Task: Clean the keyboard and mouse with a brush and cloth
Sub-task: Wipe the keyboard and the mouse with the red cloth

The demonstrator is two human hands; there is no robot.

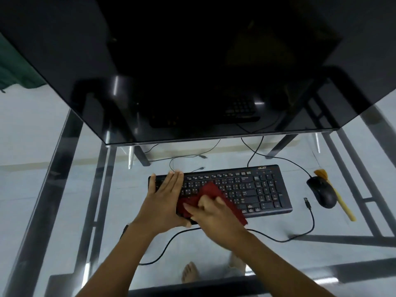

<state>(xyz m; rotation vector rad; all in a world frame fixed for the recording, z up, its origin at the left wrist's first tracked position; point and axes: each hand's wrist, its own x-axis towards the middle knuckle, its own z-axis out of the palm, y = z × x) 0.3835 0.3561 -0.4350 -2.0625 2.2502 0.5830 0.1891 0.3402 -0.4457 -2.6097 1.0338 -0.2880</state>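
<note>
A black keyboard (252, 189) lies on the glass desk, slightly angled. My left hand (165, 196) lies flat across the keyboard's left end, fingers together and stretched out, thumb at the front edge, steadying it. My right hand (212, 215) presses a dark red cloth (211, 192) onto the keys at the left-centre; the hand is blurred. To the right of the keyboard sits a black mouse (321, 191). Just past the mouse lies a brush (338, 200) with a pale yellow handle and orange bristles at its far end, partly hidden behind the mouse.
A large dark monitor (192, 71) overhangs the back of the glass desk (300, 264). Black cables (308, 221) loop across the glass in front of and behind the keyboard. Metal frame bars and a bare foot (189, 274) show through the glass.
</note>
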